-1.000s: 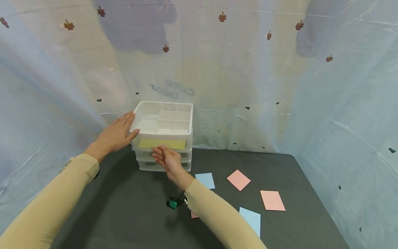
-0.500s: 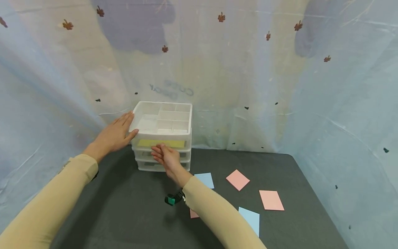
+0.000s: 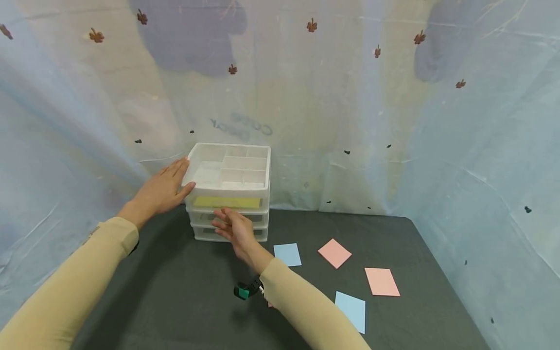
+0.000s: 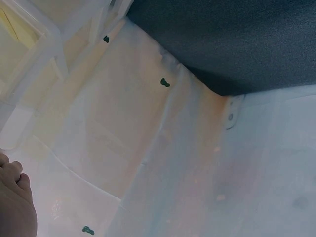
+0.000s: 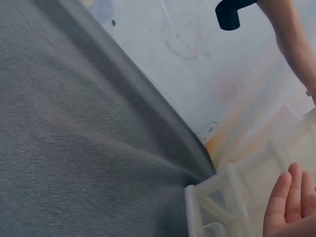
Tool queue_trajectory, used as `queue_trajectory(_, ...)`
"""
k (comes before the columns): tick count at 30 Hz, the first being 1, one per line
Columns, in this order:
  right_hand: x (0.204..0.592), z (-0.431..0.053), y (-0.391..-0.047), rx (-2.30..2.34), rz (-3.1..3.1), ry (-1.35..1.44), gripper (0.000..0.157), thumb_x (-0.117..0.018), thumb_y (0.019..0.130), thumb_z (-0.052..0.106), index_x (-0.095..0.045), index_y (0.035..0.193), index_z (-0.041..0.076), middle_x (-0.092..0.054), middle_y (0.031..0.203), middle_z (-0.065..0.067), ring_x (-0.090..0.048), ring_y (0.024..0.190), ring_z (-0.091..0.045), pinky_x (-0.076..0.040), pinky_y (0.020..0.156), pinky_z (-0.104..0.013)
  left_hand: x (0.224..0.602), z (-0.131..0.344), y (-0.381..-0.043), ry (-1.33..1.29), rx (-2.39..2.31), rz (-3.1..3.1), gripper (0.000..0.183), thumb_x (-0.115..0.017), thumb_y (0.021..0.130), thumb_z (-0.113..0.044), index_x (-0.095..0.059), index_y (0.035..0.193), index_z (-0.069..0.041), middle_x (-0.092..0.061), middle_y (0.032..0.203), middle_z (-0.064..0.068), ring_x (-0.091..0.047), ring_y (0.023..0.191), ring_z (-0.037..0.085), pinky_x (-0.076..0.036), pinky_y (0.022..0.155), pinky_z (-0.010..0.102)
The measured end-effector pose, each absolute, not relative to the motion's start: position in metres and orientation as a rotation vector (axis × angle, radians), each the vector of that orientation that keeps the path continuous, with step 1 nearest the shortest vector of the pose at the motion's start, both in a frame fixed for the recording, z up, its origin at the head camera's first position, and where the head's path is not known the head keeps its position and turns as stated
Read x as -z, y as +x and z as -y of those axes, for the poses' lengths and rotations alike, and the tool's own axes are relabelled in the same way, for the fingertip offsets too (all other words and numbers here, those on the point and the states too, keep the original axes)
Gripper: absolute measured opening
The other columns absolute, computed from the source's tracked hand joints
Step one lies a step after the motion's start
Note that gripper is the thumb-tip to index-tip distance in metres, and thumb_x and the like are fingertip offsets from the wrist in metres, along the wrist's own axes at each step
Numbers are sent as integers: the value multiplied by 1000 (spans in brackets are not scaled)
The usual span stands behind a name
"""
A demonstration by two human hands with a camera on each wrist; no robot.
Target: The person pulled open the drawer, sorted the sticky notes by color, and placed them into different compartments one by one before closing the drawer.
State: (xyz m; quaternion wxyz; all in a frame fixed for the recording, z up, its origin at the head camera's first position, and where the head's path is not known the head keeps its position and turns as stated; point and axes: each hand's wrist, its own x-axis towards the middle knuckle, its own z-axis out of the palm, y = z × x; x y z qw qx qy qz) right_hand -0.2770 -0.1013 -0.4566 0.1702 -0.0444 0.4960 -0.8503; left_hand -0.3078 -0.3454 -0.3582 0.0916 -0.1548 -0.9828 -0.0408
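A white plastic drawer unit (image 3: 210, 175) with a divided tray on top stands at the back of the dark table. Through the front of its upper drawer shows a yellow paper pad (image 3: 227, 201). My left hand (image 3: 161, 192) rests against the unit's left top edge, fingers straight. In front of the drawers is my right hand (image 3: 239, 236), palm turned sideways, holding nothing. The right wrist view shows its straight fingers (image 5: 294, 192) overlapping the translucent unit (image 5: 237, 197). Only part of the left hand (image 4: 15, 197) shows in the left wrist view, below the unit's frame.
On the table to the right lie a blue square note (image 3: 287, 254), a pink one (image 3: 334, 253), another pink one (image 3: 382, 282) and a second blue one (image 3: 351, 312). A further pink note is mostly hidden under the right forearm. A patterned curtain (image 3: 306, 121) hangs behind.
My right hand has dropped slightly along the drawer fronts, and its fingers have spread a little. The left hand and the drawer unit stay in place.
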Motion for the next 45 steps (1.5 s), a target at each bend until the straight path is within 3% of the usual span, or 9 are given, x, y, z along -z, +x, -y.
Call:
queue_trajectory(10,483,101,-268,2410,-1407,-59,41,-59,108,21,-63,136,-9,-72,127,-19,-76,102,-22,-63,85,-30,355,341,-305,-442,107,2945,84,-30,111,-57,-3,166,1,-3,173,23,-7,159,43,-12,127,61)
queue_trajectory(23,495,102,-275,2427,-1409,18,41,-55,110,21,-62,134,-11,-71,127,-21,-71,115,-33,-63,85,-30,355,341,-303,-437,114,2939,83,-33,112,-54,-3,166,1,-4,173,24,-7,159,43,-12,127,61)
queue_trajectory(45,499,102,-284,2436,-1354,0,41,-47,114,22,-63,135,-10,-70,129,-21,-75,105,-22,-62,89,-31,355,341,-301,-433,106,2925,82,-33,112,-53,-5,166,3,-5,172,25,-9,158,44,-13,127,61)
